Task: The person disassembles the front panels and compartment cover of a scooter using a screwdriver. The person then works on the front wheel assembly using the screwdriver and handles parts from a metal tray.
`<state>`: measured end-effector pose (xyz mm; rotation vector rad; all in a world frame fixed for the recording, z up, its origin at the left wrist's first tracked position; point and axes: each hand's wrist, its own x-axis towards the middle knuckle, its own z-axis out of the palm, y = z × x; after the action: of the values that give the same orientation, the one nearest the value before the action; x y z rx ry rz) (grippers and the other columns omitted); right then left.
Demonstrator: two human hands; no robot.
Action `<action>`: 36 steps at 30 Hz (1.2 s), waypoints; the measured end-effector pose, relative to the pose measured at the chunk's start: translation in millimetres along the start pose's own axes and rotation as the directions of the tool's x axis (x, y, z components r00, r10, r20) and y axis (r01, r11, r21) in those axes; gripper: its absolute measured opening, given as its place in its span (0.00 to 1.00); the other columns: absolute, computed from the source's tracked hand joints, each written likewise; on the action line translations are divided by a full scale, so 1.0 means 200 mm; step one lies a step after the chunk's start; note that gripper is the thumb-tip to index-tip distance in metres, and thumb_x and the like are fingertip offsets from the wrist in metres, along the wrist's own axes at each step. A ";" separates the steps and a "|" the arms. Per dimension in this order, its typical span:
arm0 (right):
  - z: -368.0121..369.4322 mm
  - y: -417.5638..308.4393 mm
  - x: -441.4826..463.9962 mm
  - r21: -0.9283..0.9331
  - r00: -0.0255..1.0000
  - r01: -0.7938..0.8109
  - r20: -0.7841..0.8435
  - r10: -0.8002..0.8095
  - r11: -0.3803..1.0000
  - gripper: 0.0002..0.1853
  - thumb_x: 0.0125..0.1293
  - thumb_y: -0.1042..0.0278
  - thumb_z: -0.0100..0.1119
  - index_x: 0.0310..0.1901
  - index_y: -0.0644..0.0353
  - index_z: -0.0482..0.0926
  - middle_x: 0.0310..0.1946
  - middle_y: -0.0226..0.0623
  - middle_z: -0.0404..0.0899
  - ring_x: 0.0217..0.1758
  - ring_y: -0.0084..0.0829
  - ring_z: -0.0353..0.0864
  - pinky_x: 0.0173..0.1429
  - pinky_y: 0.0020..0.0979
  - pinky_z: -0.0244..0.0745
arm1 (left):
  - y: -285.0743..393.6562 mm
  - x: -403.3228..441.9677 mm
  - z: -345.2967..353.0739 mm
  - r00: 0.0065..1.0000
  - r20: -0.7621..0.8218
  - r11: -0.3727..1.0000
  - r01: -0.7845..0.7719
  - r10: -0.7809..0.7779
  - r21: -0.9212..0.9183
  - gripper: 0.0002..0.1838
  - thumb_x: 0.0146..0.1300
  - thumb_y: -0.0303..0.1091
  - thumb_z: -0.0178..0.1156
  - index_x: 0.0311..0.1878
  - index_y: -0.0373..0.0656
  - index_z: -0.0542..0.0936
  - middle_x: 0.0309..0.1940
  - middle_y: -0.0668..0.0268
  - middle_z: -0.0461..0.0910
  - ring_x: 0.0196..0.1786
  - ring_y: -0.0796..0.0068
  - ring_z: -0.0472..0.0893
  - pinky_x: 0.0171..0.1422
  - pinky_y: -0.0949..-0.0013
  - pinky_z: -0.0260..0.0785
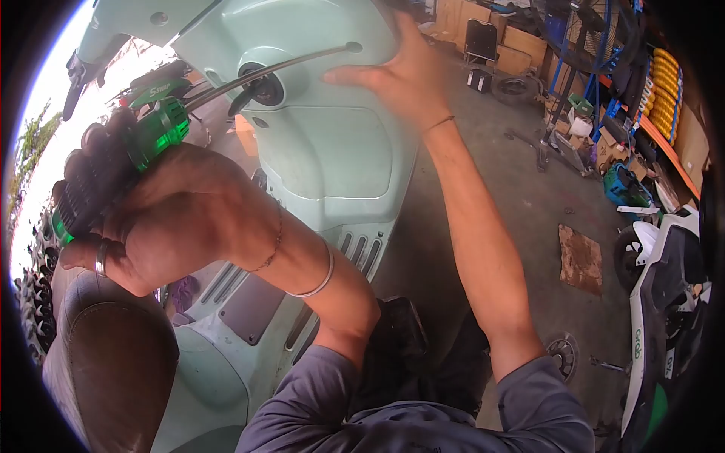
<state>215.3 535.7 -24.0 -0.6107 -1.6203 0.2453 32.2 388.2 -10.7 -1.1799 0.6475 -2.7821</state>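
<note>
My left hand (174,211) is closed round the green and black handle of a long screwdriver (157,136). The screwdriver's thin shaft slants up to the right, its tip at a recessed hole in the pale green scooter's front panel (332,151). Below the shaft a black key (243,98) sits in the ignition lock. My right hand (404,79) rests against the panel's right edge, thumb stretched toward the tip and fingers apart. Some of its fingers are blurred or hidden past the edge.
The scooter's brown seat (121,370) is at lower left, its ribbed footboard (253,302) below the panel. At right stand a white and black scooter (642,325) and a shelf with yellow springs (664,90). A flattened cardboard piece (580,259) lies on the floor.
</note>
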 end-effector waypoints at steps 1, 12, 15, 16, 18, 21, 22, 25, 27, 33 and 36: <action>0.01 0.01 0.00 -0.010 1.000 -0.001 -0.020 0.001 1.000 0.55 0.29 0.52 0.87 0.62 0.65 0.72 0.52 0.48 0.84 0.56 0.46 0.84 0.62 0.40 0.76 | 0.00 0.01 -0.02 0.996 0.081 0.999 0.029 -0.027 -0.019 0.35 0.76 0.59 0.37 0.43 0.35 0.83 0.36 0.56 0.81 0.39 0.59 0.80 0.50 0.55 0.73; 0.02 0.04 0.02 0.043 1.000 0.012 0.023 -0.013 0.999 0.53 0.30 0.54 0.88 0.61 0.64 0.72 0.51 0.48 0.85 0.56 0.45 0.84 0.61 0.40 0.77 | -0.01 0.04 0.00 0.923 0.284 0.916 0.328 -0.259 -0.230 0.44 0.40 0.80 0.68 0.35 0.42 0.76 0.25 0.68 0.71 0.28 0.75 0.70 0.30 0.74 0.60; 0.04 0.08 0.03 0.080 0.999 0.028 0.016 -0.029 0.996 0.50 0.30 0.54 0.88 0.59 0.63 0.73 0.52 0.49 0.84 0.57 0.45 0.83 0.61 0.40 0.77 | -0.02 0.03 -0.04 0.910 0.316 0.844 0.379 -0.266 -0.379 0.40 0.46 0.73 0.71 0.36 0.39 0.77 0.31 0.66 0.75 0.33 0.75 0.75 0.35 0.74 0.66; 0.05 0.09 0.03 0.124 0.999 0.039 0.011 -0.041 0.992 0.49 0.30 0.54 0.88 0.57 0.63 0.73 0.52 0.48 0.83 0.58 0.46 0.83 0.61 0.41 0.76 | -0.02 0.01 -0.03 0.913 0.285 0.813 0.394 -0.292 -0.429 0.37 0.50 0.68 0.73 0.35 0.38 0.77 0.30 0.67 0.75 0.33 0.75 0.77 0.36 0.76 0.68; 0.05 0.08 0.02 0.149 1.000 0.023 0.012 -0.025 0.989 0.47 0.29 0.54 0.88 0.54 0.62 0.73 0.52 0.47 0.82 0.58 0.46 0.81 0.62 0.41 0.75 | 0.00 0.01 -0.11 0.938 0.235 0.868 0.329 -0.254 -0.372 0.35 0.52 0.68 0.71 0.37 0.39 0.83 0.38 0.62 0.83 0.40 0.70 0.81 0.47 0.68 0.71; 0.04 0.07 0.01 0.115 1.000 0.017 0.007 -0.018 0.993 0.48 0.29 0.54 0.88 0.54 0.62 0.73 0.52 0.47 0.82 0.58 0.46 0.82 0.61 0.41 0.75 | 0.01 0.01 -0.16 0.906 0.326 0.878 0.372 -0.271 -0.302 0.38 0.54 0.73 0.65 0.46 0.42 0.84 0.47 0.63 0.83 0.49 0.65 0.80 0.58 0.60 0.69; 0.05 0.09 0.02 0.139 1.000 0.025 0.002 -0.026 0.990 0.47 0.29 0.54 0.88 0.54 0.62 0.74 0.51 0.47 0.83 0.56 0.46 0.83 0.61 0.41 0.76 | 0.02 0.01 -0.16 0.886 0.366 0.858 0.406 -0.285 -0.315 0.40 0.55 0.75 0.62 0.50 0.44 0.84 0.51 0.64 0.83 0.52 0.63 0.78 0.61 0.58 0.68; 0.00 -0.01 0.00 0.042 1.000 -0.022 0.005 0.022 0.999 0.48 0.29 0.55 0.88 0.55 0.63 0.74 0.50 0.47 0.84 0.55 0.45 0.84 0.61 0.40 0.77 | 0.03 -0.01 -0.12 0.855 0.403 0.795 0.480 -0.328 -0.371 0.40 0.58 0.76 0.57 0.53 0.46 0.84 0.54 0.66 0.81 0.58 0.62 0.75 0.66 0.54 0.64; 0.01 0.00 0.00 0.048 1.000 -0.007 -0.006 0.007 0.999 0.48 0.28 0.55 0.88 0.55 0.63 0.74 0.49 0.47 0.85 0.54 0.45 0.85 0.61 0.40 0.77 | 0.03 -0.03 -0.07 0.863 0.373 0.779 0.481 -0.340 -0.402 0.37 0.60 0.74 0.56 0.51 0.48 0.84 0.53 0.67 0.81 0.60 0.62 0.73 0.68 0.53 0.63; 0.01 0.01 0.00 0.052 0.999 0.025 -0.023 -0.024 0.998 0.50 0.28 0.54 0.88 0.58 0.64 0.74 0.49 0.49 0.85 0.54 0.44 0.86 0.61 0.39 0.78 | 0.03 0.03 -0.06 0.960 0.153 0.939 0.266 -0.236 -0.218 0.18 0.54 0.59 0.58 0.22 0.55 0.78 0.17 0.80 0.74 0.21 0.79 0.70 0.31 0.72 0.63; 0.01 0.01 0.00 0.041 0.999 0.035 -0.030 -0.033 0.999 0.50 0.28 0.55 0.88 0.58 0.65 0.75 0.49 0.49 0.85 0.54 0.44 0.86 0.61 0.39 0.78 | 0.02 0.01 -0.09 0.859 0.466 0.917 0.339 -0.211 -0.210 0.14 0.57 0.51 0.66 0.24 0.57 0.77 0.15 0.82 0.71 0.16 0.82 0.69 0.28 0.78 0.58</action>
<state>212.8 537.0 -25.2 -0.5526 -1.5928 0.2431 17.5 391.3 -22.5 -2.0279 0.9095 -2.5319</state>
